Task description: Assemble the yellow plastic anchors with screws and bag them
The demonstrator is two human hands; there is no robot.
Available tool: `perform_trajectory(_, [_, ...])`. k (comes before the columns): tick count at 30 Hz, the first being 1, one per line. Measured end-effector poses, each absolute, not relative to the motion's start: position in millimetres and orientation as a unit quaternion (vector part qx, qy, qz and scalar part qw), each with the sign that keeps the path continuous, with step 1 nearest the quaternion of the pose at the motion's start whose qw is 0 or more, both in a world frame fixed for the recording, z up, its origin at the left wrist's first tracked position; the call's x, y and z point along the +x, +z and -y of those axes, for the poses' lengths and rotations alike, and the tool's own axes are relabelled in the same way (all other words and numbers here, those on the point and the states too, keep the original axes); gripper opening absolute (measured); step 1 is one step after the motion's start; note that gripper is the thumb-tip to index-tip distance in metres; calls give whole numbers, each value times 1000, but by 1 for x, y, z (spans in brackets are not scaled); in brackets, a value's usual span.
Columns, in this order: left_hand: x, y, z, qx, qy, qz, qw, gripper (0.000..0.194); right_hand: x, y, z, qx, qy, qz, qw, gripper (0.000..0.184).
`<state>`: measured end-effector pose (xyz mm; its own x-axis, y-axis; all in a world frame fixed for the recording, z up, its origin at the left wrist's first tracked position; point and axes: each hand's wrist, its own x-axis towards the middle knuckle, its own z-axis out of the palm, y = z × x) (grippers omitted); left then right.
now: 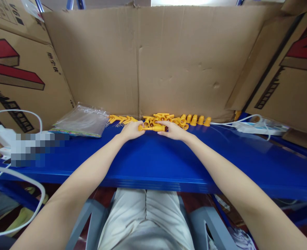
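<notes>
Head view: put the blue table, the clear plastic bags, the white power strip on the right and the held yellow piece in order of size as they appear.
1. Blue table
2. Clear plastic bags
3. White power strip
4. Held yellow piece

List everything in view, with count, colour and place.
Held piece: one, yellow, between both hands
Mixed parts: several, yellow, heaped behind the hands
Caps: at least four, yellow, right of the heap
Branched parts: several, yellow, left of the heap
Clear bags: count unclear, table's left side
Power strip: one, white, right, with cable
Plug adapter: one, white, far left, with cable; pixelation hides what is beside it
Table: one, blue, in front
Cardboard: several brown panels, back and sides
Chair armrests: two, grey, below
Under the table: items too obscured to name
Trousers: one pair, whitish, below
Left hand, right hand: bare, centre
</notes>
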<state>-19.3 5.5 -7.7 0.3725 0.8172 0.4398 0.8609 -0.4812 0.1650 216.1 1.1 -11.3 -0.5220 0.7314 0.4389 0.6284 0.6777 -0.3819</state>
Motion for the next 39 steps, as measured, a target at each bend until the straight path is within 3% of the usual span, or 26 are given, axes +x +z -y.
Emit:
perform_trajectory(3, [-20, -8, -8, -823, -242, 512, 47, 23, 221, -14, -6, -409, 161, 842, 315, 55])
perform_trajectory(9, [-22, -9, -8, -828, -243, 503, 48, 22, 224, -9, -4, -406, 355, 774, 331, 26])
perform_trajectory(16, [-22, -9, -7, -827, -239, 507, 47, 21, 215, -10, 2, -448, 471, 695, 307, 58])
perform_trajectory(24, [-22, -11, -10, -825, -242, 510, 36, 22, 216, -13, -2, -478, 508, 664, 269, 68])
perform_trajectory(28, [-23, -12, -12, -825, -241, 511, 32, 20, 224, -11, 1, -434, 546, 663, 274, 39])
perform_trajectory(33, [-23, -11, -9, -824, -247, 509, 38, 20, 226, -13, 1, -397, 536, 667, 332, 29])
perform_trajectory(39, [-19, -8, -3, -823, -243, 511, 52, 22, 214, -15, -2, -478, 514, 644, 306, 62])
